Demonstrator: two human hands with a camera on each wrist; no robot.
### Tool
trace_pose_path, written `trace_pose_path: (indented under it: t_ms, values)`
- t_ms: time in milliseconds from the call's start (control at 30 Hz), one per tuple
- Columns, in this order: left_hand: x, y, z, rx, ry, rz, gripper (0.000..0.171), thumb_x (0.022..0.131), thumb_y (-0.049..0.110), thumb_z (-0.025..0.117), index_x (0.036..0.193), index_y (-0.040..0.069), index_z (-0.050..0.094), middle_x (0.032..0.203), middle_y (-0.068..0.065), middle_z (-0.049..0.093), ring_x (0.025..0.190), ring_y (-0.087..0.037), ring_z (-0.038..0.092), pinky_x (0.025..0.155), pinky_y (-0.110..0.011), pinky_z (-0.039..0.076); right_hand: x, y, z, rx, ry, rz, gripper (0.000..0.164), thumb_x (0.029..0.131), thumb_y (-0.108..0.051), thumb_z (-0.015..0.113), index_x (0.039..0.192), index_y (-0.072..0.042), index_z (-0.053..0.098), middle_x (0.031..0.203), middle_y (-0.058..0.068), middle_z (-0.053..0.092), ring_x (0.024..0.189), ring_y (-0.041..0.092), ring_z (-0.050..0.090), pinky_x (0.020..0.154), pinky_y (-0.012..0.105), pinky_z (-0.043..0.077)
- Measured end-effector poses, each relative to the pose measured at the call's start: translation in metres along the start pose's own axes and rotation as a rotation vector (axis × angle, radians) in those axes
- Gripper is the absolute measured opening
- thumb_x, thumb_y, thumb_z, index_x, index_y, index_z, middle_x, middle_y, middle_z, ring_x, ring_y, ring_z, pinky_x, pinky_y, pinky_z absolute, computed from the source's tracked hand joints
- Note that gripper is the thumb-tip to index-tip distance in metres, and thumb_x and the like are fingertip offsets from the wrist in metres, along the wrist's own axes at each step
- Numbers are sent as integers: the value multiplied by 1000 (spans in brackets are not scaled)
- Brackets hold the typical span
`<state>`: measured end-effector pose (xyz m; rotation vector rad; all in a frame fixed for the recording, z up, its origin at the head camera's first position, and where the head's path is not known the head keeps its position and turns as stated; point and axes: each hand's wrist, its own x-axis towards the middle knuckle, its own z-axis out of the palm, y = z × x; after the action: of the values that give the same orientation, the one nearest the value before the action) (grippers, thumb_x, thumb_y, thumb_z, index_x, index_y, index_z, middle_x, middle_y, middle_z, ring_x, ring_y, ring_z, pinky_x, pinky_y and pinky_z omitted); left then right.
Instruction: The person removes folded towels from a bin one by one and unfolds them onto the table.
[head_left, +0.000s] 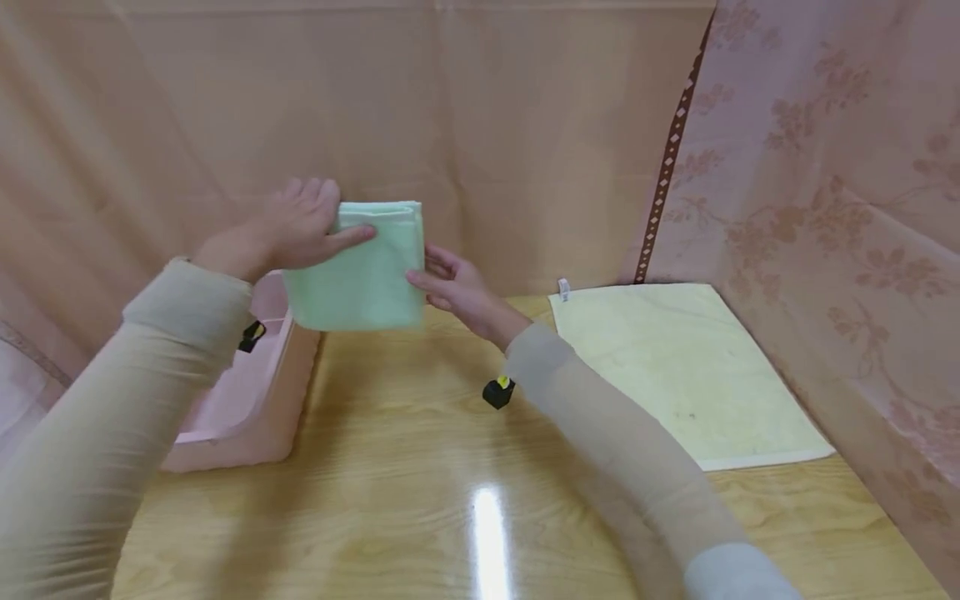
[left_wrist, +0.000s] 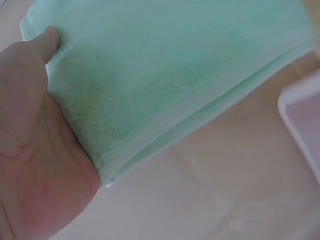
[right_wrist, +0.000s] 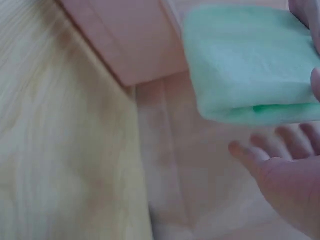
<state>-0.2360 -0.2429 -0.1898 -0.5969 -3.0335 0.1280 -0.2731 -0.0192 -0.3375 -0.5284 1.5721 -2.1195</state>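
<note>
Towel [head_left: 360,287], mint-green and folded, is up in the air near the pink bin [head_left: 288,417] at left! Left hand [head_left: 292,229] grips its left edge; right hand [head_left: 468,296], fingers spread, hovers just beside the right. Firm thumb, level hold: that should prevent layers slipping.

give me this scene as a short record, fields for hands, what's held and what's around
held item: mint-green towel, folded, held up off the table
left hand: grips the towel at its left side, thumb on the near face
right hand: by the towel's right edge, fingers not closed on it; the right wrist view shows a gap
left side: pink bin on the table, partly hidden by the left sleeve
right side: pale yellow towel, spread flat on the table
backdrop: hanging cloth
</note>
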Motion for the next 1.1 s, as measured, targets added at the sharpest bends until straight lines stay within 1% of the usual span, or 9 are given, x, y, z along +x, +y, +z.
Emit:
trace_pose_path:
  t_ms: [100, 200, 367, 467, 533, 633, 833, 967, 1100]
  values:
    - [6, 4, 18, -78, -75, -23, 55, 104, 52, 48, 97, -2, 41, 86, -14, 43, 81, -32, 42, 74, -44, 36, -2, 13, -8, 23, 21, 27, 51, 99, -11, 67, 147, -4, 50, 140, 13, 61, 117, 29, 65, 99, 52, 51]
    - [12, 4, 40, -115, -147, -77, 57, 104, 54, 46, 101, -3, 42, 92, -16, 46, 88, -33, 45, 80, -46, 40, -4, 28, -12, 28, 38, 77, 43, 99, -10, 67, 140, -3, 57, 129, 15, 67, 106, 30, 69, 89, 52, 56]
    - [22, 4, 75, -133, -215, -199, 67, 102, 58, 46, 115, -8, 43, 115, -29, 53, 110, -44, 49, 96, -55, 41, -3, 49, -17, -9, 72, 171, 43, 97, -15, 70, 138, -6, 60, 122, 14, 70, 110, 33, 68, 86, 49, 58]
    - [26, 6, 93, -160, -264, -268, 76, 102, 61, 44, 129, -10, 40, 137, -33, 46, 126, -48, 42, 106, -60, 34, -1, 59, -21, -22, 97, 228, 44, 97, -16, 71, 138, -7, 60, 122, 14, 70, 115, 37, 65, 88, 50, 57]
    - [29, 7, 103, -172, -290, -299, 81, 101, 64, 43, 136, -9, 38, 145, -32, 42, 131, -48, 38, 109, -61, 31, 1, 67, -24, -25, 114, 248, 44, 97, -15, 71, 138, -6, 59, 122, 16, 70, 116, 38, 65, 89, 51, 56]
    - [33, 7, 117, -187, -305, -310, 84, 101, 64, 42, 142, -9, 35, 149, -33, 38, 133, -48, 37, 110, -63, 31, 6, 80, -27, -40, 124, 243, 43, 98, -12, 69, 139, -3, 58, 123, 18, 69, 112, 36, 66, 88, 52, 57]
    - [39, 6, 146, -203, -332, -340, 80, 100, 63, 46, 141, -6, 38, 145, -31, 42, 129, -46, 39, 107, -61, 35, 15, 106, -32, -97, 174, 259, 40, 98, -9, 68, 136, -1, 59, 111, 18, 71, 89, 28, 72, 76, 47, 60]
    - [43, 5, 161, -205, -310, -324, 74, 102, 59, 46, 139, -5, 38, 145, -31, 41, 130, -46, 37, 109, -63, 29, 20, 114, -33, -187, 224, 251, 38, 98, -8, 68, 134, -1, 61, 101, 14, 71, 78, 23, 71, 67, 41, 61]
    - [48, 2, 174, -218, -279, -308, 75, 104, 55, 46, 143, -8, 33, 149, -33, 36, 136, -49, 32, 113, -64, 23, 23, 115, -34, -254, 254, 255, 38, 98, -9, 68, 135, -2, 60, 98, 12, 70, 74, 18, 68, 66, 39, 61]
